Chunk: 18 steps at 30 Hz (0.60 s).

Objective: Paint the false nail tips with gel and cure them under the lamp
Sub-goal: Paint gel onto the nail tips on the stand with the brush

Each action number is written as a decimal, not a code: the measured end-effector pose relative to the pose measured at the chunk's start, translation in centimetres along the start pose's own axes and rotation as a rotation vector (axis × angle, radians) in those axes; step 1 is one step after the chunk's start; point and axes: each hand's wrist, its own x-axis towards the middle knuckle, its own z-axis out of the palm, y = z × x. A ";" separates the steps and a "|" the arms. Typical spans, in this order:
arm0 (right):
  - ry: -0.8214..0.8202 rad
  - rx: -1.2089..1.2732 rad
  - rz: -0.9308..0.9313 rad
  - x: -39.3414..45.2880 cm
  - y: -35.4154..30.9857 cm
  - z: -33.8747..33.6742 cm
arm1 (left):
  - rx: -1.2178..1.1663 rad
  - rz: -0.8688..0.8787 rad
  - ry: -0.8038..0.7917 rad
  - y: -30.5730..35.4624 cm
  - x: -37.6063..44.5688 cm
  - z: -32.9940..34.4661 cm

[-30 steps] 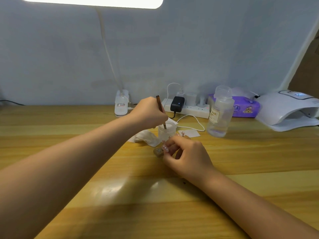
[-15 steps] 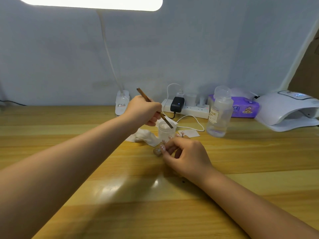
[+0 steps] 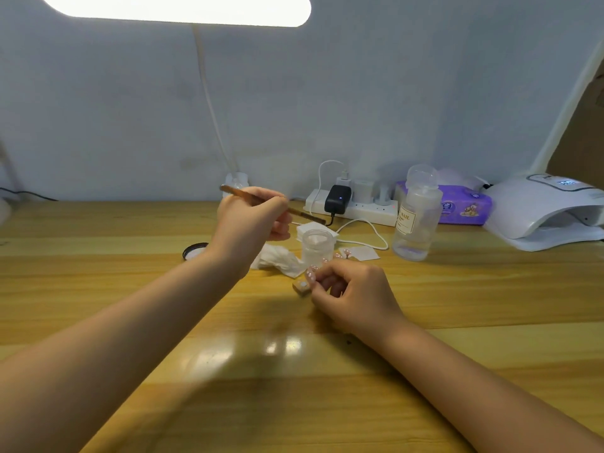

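Left hand (image 3: 253,220) grips a thin brown wooden-handled brush (image 3: 273,205), shaft nearly level, bristle end pointing right above a small clear glass jar (image 3: 317,246). Right hand (image 3: 353,294) sits lower and nearer me, fingers curled; they seem to pinch a false nail tip, and a small tan block (image 3: 301,286) rests on the wooden table (image 3: 130,289) just left of those fingertips.

Progress, as I judge it: mid-painting. Decorated pink tips (image 3: 343,255) lie just beyond the right hand, beside the jar, so some look done. Curing remains; the white dome nail lamp (image 3: 549,214) stands well right of both hands, nothing visible inside it.

Hard to read: the tip in the right hand is mostly hidden by the fingers. Bristles blur against the black adapter. Jar contents unclear. Crumpled white tissue (image 3: 277,261) sits under the left wrist.
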 end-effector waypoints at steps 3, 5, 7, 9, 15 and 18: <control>0.004 0.038 0.006 0.1 0.1 0.0 | -0.125 0.054 0.062 -0.3 -2.4 -1.3; 0.008 0.060 0.001 0.1 0.2 -0.1 | -0.163 0.068 0.068 -0.6 -4.0 -2.0; 0.007 0.073 -0.002 0.1 0.2 -0.1 | -0.131 0.087 0.049 -1.1 -5.6 -2.5; 0.016 0.091 0.002 0.1 0.2 -0.1 | -0.036 0.146 0.024 -2.0 -7.1 -2.9; 0.022 0.123 0.031 0.2 0.2 -0.2 | 0.084 0.277 -0.050 -3.5 -8.7 -3.3; 0.051 0.132 0.024 0.1 0.1 -0.3 | 0.173 0.384 -0.138 -3.5 -9.0 -3.3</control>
